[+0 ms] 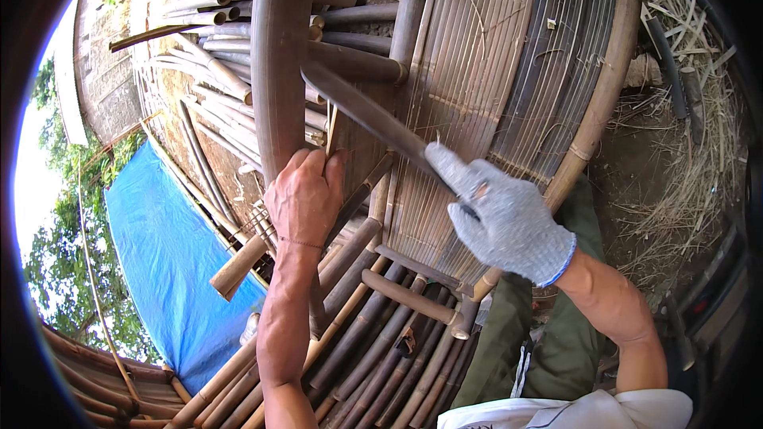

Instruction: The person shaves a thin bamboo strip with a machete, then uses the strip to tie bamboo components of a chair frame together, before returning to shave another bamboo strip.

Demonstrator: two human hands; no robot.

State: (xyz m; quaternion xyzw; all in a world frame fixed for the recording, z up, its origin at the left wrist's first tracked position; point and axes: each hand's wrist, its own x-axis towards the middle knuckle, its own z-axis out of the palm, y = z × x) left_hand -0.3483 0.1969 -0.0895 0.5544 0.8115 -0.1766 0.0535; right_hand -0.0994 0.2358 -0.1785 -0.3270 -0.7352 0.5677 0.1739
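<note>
My right hand (509,218), in a grey knitted glove with a small hole, grips a long-bladed machete (369,115). Its index finger lies along the spine of the blade, and the tip reaches a thick bamboo pole (282,56). My bare left hand (306,199) is closed on a thin bamboo strip (331,129) that sticks up between thumb and fingers. The same hand rests against the lower end of that pole. Below the blade spreads a bamboo bench (469,103) with a seat of narrow slats and a round pole frame.
Stacked bamboo poles (214,16) lie at the far left, and more dark poles (373,342) below the bench. A blue tarp (175,262) hangs at left. Bamboo shavings (683,199) litter the ground at right. My legs in green trousers (509,334) are beside the bench.
</note>
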